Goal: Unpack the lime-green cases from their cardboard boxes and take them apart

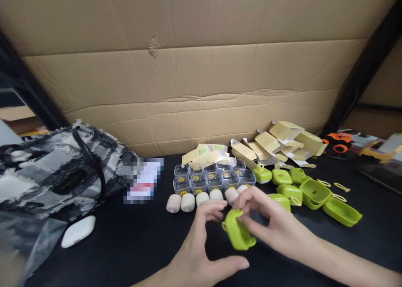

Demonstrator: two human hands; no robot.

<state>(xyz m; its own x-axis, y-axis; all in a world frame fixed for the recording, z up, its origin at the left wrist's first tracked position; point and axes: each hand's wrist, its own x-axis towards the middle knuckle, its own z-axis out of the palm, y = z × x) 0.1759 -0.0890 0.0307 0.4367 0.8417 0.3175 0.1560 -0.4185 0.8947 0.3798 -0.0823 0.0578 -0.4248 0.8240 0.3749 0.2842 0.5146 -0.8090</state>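
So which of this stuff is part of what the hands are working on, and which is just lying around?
In use: green case held by left hand and right hand; other green cases; clear boxes; folded cartons.
Lying about: patterned bag; white earbud case; orange toy.

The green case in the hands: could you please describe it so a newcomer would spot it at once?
On the black table, before the row of pale cylinders, both hands meet. The green case between them is the only one lifted; the other green cases lie farther right.

Pods (201, 200) before cups (213, 177)
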